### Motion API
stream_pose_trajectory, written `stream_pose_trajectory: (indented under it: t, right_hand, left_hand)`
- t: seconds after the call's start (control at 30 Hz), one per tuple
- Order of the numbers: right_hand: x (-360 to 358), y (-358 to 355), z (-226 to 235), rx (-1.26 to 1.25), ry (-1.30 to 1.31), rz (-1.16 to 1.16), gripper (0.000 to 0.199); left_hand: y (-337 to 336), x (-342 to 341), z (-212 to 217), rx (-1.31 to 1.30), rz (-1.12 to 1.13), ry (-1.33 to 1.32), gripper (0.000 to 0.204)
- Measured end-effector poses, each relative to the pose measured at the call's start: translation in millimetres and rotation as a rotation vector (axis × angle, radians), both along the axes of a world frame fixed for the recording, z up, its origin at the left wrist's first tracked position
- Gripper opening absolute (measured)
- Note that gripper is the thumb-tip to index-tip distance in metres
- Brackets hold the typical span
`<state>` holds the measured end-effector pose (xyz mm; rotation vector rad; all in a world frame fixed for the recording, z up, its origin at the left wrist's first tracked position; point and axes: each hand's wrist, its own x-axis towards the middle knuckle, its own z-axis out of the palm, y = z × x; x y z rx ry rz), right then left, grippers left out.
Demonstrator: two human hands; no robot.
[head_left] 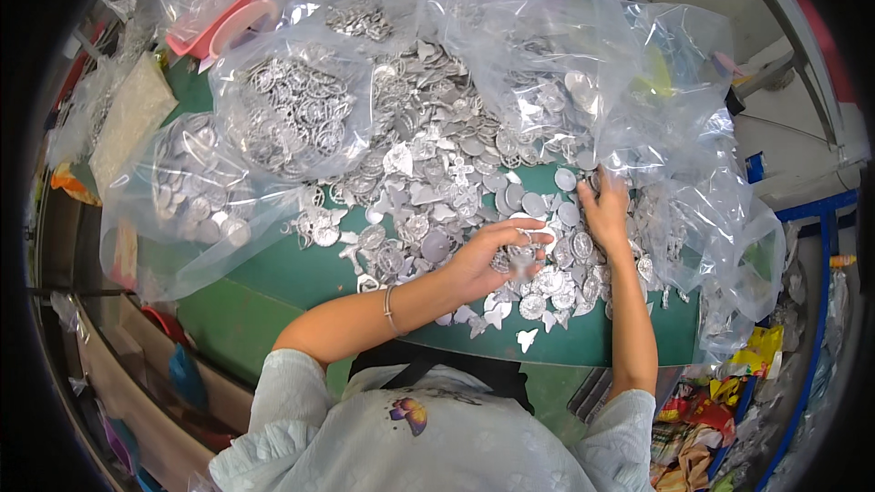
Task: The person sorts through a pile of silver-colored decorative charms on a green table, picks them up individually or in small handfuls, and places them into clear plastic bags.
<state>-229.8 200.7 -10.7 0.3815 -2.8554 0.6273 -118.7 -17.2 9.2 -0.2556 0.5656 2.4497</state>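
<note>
My left hand [488, 260] is turned palm up over the near part of a pile, its fingers curled round several small silver metal charms [521, 264]. Some of these look round with an openwork pattern. To its right, my right hand [603, 210] reaches into the pile with thumb and fingers apart, its fingertips at flat round silver discs [565, 179]. Whether anything lies under those fingertips is hidden. The heap of silver charms [428, 164] mixes discs, butterfly shapes and a cross [460, 170]. A single butterfly-shaped piece [526, 339] lies near the table's front edge.
Clear plastic bags of silver pieces [292, 114] stand on the green table [273, 264] at left and back. More loose plastic bags [693, 173] cover the right side. A pink-red tray [214, 23] sits at the far left. Blue metal shelving [820, 255] stands at right.
</note>
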Motion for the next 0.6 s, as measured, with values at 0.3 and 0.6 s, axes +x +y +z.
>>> stream_pose_trajectory:
  t: [0.3, 0.6]
  right_hand:
    - [62, -24, 43, -0.511, -0.336, 0.354, 0.026]
    - [-7, -26, 7, -0.015, -0.054, 0.068, 0.044]
  left_hand:
    - [-3, 0, 10, -0.064, 0.145, -0.026, 0.04]
    - [-3, -3, -2, -0.021, 0.081, 0.038, 0.043]
